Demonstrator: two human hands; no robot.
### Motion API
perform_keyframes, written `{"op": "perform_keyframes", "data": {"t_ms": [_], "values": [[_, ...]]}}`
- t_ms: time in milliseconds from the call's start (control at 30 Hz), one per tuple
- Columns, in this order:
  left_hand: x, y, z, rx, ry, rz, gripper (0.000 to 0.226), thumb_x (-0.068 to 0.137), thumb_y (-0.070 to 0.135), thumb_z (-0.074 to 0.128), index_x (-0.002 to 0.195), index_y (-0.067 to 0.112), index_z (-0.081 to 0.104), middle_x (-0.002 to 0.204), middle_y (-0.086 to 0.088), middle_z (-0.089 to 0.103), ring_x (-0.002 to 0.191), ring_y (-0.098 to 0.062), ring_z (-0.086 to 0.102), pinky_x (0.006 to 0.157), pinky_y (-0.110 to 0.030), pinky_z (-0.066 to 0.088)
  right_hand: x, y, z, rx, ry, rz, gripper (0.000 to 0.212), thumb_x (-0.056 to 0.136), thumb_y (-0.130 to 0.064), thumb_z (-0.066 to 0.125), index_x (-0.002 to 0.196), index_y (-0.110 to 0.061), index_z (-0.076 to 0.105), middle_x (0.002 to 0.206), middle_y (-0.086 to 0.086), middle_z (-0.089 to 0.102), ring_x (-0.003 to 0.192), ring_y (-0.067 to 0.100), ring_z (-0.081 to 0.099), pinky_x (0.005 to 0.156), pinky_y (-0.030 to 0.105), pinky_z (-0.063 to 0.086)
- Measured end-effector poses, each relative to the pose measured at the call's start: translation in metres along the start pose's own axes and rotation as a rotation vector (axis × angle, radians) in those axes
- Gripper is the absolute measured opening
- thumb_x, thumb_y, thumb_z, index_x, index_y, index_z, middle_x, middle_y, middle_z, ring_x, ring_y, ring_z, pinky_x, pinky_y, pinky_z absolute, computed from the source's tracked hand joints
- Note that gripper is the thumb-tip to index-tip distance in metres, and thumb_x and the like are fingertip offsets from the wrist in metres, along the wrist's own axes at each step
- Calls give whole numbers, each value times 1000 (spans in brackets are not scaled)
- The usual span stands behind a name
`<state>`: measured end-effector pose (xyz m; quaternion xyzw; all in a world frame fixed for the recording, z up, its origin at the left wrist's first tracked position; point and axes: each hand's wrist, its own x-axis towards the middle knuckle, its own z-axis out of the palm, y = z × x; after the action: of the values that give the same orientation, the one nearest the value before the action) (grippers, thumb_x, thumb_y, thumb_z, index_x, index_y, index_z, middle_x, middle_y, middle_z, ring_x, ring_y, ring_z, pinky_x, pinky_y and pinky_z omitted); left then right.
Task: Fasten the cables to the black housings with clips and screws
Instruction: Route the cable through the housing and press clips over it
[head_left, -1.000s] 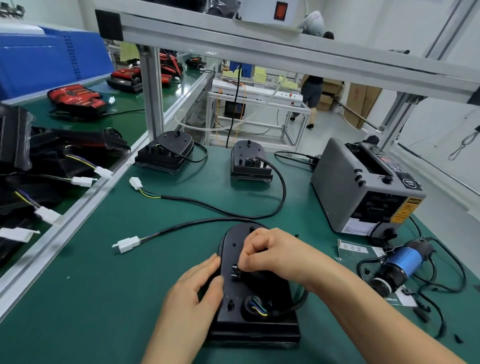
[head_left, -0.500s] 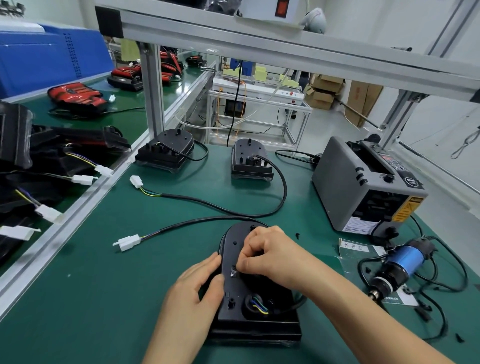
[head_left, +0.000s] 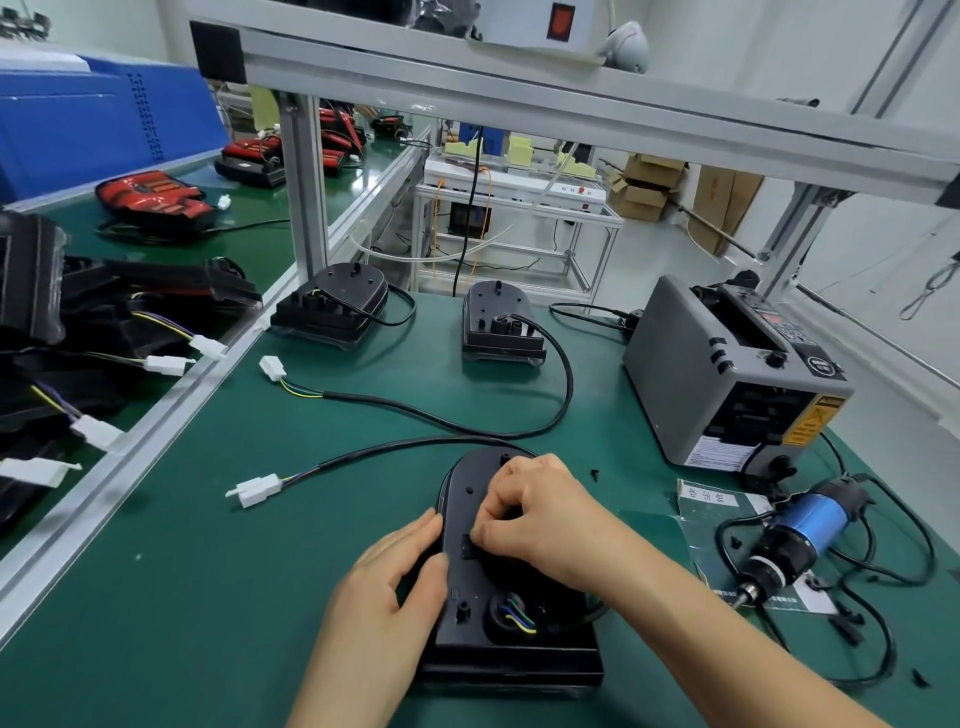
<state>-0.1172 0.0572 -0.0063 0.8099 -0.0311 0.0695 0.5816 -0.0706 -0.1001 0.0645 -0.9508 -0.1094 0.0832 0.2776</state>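
The green counter (head_left: 156, 623) ran under an aluminium frame (head_left: 571, 88), and a grey machine (head_left: 727, 374) stood on its right side. Nearest the person, a black housing (head_left: 467, 499) lay flat on the counter with its rounded end pointing away. Two more housings (head_left: 332, 312) (head_left: 498, 327) sat well apart from it at the far edge. A blue power screwdriver (head_left: 800, 530) lay on its side to the right, on a sheet of paper just in front of the machine.

Both hands were together on the near housing. The left hand (head_left: 379, 597) lay against its left rim, fingers nearly straight and thumb touching the edge. The right hand (head_left: 535, 514) sat over the middle with its fingers curled tight, pinching a small black clip (head_left: 466, 545) down against the housing's face.

The housing's cable (head_left: 374, 452) curved off its far end to the left and ended in a white connector (head_left: 257, 491) on the counter. Coloured wires (head_left: 514, 616) showed in a round opening near the housing's close end. A single black screw (head_left: 595, 473) lay loose just beyond the right hand.
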Motion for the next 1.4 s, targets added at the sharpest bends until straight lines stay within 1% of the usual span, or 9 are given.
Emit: {"op": "perform_keyframes", "data": {"t_ms": [233, 600, 767, 900, 1000, 1067, 1133, 1267, 1400], "values": [[1, -2, 0, 32, 5, 11, 37, 86, 11, 64, 115, 34, 65, 117, 30, 57, 115, 17, 45, 89, 6, 28, -2, -6, 2, -101, 27, 0, 11, 80, -30, 64, 75, -21, 70, 94, -13, 55, 105, 10, 37, 95, 30, 34], [2, -4, 0, 26, -1, 2, 38, 86, 14, 64, 116, 37, 63, 118, 30, 57, 117, 14, 46, 92, 0, 31, -6, -5, 9, -177, 100, -66, 10, 83, -32, 58, 77, -24, 63, 97, -15, 52, 106, 9, 35, 94, 29, 32], [1, -1, 1, 16, -3, 6, 41, 86, 13, 64, 108, 48, 59, 116, 31, 57, 116, 15, 46, 89, 3, 29, -7, -3, 10, -189, 123, -66, 9, 82, -36, 59, 77, -29, 59, 97, -14, 52, 108, 9, 35, 94, 30, 31], [1, 3, 0, -1, 17, 3, 44, 87, 14, 63, 106, 53, 55, 118, 28, 58, 116, 12, 48, 92, -4, 32, -7, -2, 9, -179, 129, -63, 10, 82, -37, 60, 79, -29, 55, 98, -13, 51, 107, 10, 36, 95, 31, 32], [-3, 11, -1, 161, 38, 162, 49, 92, 14, 52, 122, 52, 49, 124, 37, 47, 114, 24, 39, 89, 3, 28, -8, 0, 10, -153, 139, -66, 12, 83, -36, 60, 78, -29, 51, 97, -13, 50, 107, 11, 36, 96, 32, 32], [-4, 17, -5, 356, 36, 389, 53, 85, 5, 38, 126, 33, 56, 131, 28, 47, 118, 14, 40, 94, 0, 27, -9, 2, 10, -107, 130, -67, 13, 84, -36, 61, 78, -29, 51, 97, -13, 50, 108, 10, 35, 97, 30, 31], [-3, 21, -10, 480, 13, 553, 61, 74, 6, 30, 125, 18, 60, 127, 17, 52, 122, -1, 44, 98, -13, 31, -11, 6, 9, -43, 115, -74, 12, 84, -35, 62, 78, -31, 53, 98, -14, 51, 109, 8, 35, 99, 29, 31], [1, 18, -18, 567, -64, 604, 67, 72, 8, 28, 138, 16, 38, 119, 21, 61, 131, -10, 38, 100, -25, 32, -18, 17, 6, 53, 106, -92, 18, 88, -27, 60, 76, -40, 56, 97, -20, 54, 111, 3, 35, 103, 26, 30], [1, 12, -19, 626, -94, 608, 67, 70, 10, 30, 137, 13, 36, 119, 24, 60, 132, -13, 35, 104, -27, 27, -24, 24, 8, 110, 130, -107, 17, 90, -22, 57, 84, -36, 66, 95, -26, 53, 113, -3, 34, 104, 21, 27]]}}
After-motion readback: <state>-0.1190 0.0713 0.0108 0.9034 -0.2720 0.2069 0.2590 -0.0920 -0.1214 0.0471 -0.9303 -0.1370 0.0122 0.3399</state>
